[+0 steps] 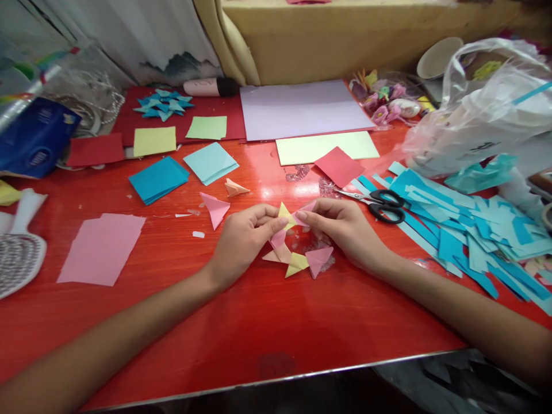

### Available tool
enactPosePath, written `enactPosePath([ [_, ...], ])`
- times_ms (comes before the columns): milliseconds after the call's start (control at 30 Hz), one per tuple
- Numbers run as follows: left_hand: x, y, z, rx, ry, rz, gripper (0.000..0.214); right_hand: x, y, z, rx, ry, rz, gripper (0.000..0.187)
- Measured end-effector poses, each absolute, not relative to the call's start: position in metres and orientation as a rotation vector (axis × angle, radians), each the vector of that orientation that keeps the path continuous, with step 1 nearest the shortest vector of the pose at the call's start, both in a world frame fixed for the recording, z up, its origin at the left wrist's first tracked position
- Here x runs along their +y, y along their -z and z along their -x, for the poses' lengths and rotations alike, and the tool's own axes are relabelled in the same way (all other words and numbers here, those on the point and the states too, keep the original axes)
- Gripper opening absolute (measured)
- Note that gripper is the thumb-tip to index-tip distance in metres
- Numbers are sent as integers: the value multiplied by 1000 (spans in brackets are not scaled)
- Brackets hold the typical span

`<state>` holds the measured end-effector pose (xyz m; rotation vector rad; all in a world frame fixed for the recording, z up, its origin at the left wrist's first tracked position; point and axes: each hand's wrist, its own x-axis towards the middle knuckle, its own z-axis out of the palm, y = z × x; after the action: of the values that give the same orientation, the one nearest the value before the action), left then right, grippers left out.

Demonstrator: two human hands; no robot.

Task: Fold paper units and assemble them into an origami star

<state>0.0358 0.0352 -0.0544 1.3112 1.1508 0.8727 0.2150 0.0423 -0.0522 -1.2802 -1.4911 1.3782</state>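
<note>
My left hand (pixel 241 238) and my right hand (pixel 342 227) meet over the middle of the red table (pixel 259 328). Both pinch a small assembly of folded paper pieces (pixel 286 217), yellow and pink triangles joined together. My left thumb and fingers close on the yellow point and a pink unit below it. My right fingertips pinch a pink unit at its right side. More joined pink, peach and yellow triangles (pixel 302 260) lie on the table just below the hands. A loose pink folded triangle (pixel 214 209) and a peach one (pixel 235 187) lie left of my left hand.
Black-handled scissors (pixel 379 204) lie right of my right hand, beside a heap of blue paper strips (pixel 470 230). Pink sheets (pixel 101 247), blue squares (pixel 158 179), yellow and green squares, a lilac sheet (pixel 302 108), folded blue units (pixel 164 104) and a plastic bag (pixel 478 109) surround the work area.
</note>
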Motion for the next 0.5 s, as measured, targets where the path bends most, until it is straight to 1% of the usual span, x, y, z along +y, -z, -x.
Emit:
enactPosePath([
  [367,34,55,-37,1172,-847,-1395,23,40,58,-210,-1526,-1310,1296,36],
  [500,33,53,-37,1153,-805,-1492,25,44,61,-213,-1606,-1337,1273,43],
])
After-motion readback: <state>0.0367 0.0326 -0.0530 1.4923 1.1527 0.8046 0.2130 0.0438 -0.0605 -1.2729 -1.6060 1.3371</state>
